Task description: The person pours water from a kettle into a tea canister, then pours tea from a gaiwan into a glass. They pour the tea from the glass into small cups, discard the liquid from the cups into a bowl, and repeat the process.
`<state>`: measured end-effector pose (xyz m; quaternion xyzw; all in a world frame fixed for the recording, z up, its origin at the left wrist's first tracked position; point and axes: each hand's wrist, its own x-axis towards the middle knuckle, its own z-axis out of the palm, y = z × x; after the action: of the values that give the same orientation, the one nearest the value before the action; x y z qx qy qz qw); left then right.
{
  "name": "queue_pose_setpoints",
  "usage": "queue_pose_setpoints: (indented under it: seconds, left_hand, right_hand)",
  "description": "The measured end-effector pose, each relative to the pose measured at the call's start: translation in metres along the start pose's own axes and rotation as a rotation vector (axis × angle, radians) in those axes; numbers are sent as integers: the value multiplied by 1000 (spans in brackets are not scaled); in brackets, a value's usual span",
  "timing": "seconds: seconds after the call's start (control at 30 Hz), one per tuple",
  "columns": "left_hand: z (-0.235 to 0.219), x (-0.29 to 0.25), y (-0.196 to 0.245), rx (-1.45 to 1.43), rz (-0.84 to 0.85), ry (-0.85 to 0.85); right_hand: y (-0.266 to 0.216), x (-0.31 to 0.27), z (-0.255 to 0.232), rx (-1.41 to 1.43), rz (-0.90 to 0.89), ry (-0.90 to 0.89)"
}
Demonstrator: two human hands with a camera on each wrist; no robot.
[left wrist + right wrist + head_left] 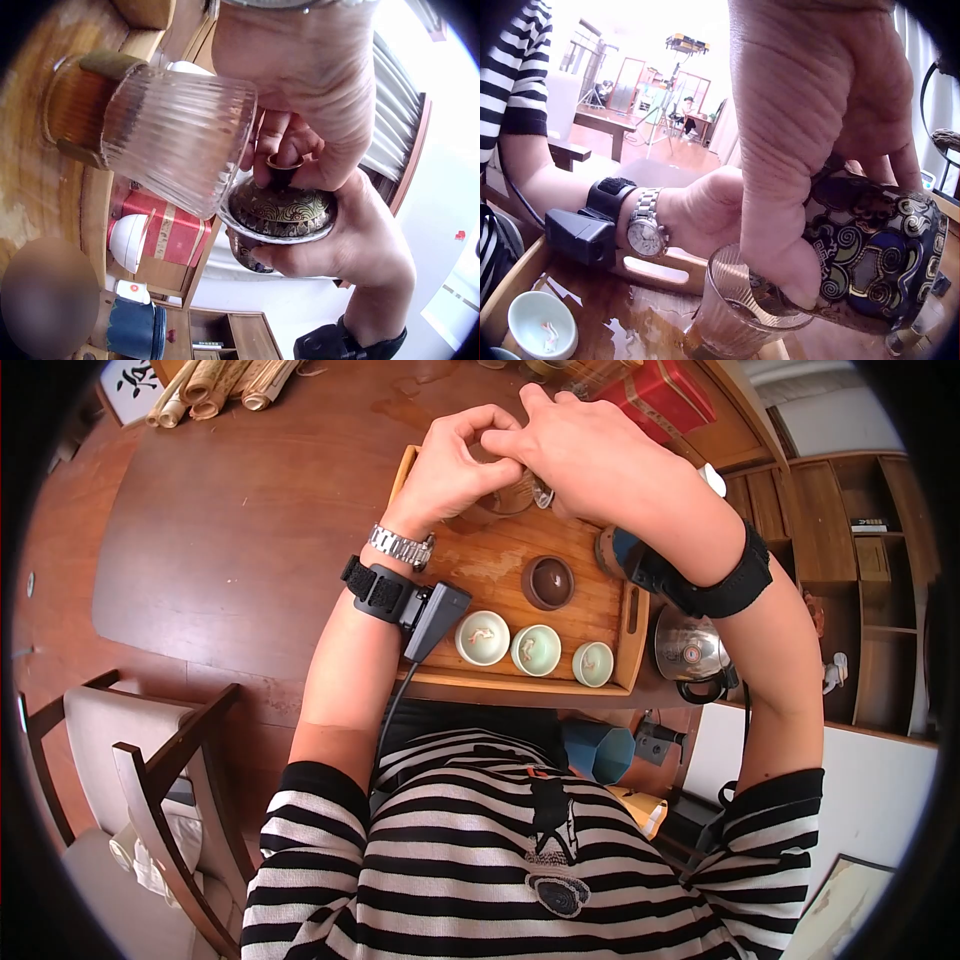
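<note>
My right hand (590, 450) grips a dark, gold-patterned lidded bowl (877, 255), tilted with its rim over a ribbed glass pitcher (165, 120). Between the fingers of my left hand (455, 470) is the knob of the patterned lid (277, 206), which sits at the bowl's pale rim. Amber liquid (79, 105) shows low in the pitcher, which stands on the wooden tray (500, 692). In the head view my hands largely cover the bowl and lid.
Pale green cups (483, 638) line the tray's near edge, with a brown cup (549, 582) behind them. To the right stands a metal kettle (690, 645). Beyond the tray are a red box (660, 400) and rolled bamboo mats (215, 385). Water wets the tray.
</note>
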<state>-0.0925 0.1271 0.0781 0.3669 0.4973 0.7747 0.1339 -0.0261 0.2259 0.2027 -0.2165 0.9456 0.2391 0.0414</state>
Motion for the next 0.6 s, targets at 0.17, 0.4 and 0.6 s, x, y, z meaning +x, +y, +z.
queue_pose_setpoints:
  seconds: [0.17,0.4,0.6]
  left_hand:
    - [1,1,-2,9,48,-2]
    - [1,-1,4,-19,-61,-24]
    - [1,-1,3,-11,-59,-30]
  right_hand:
    - [-2,-1,2,38,61,-48]
    - [-1,0,1,44,60,-69]
    - [2,-5,5,114,71,-28]
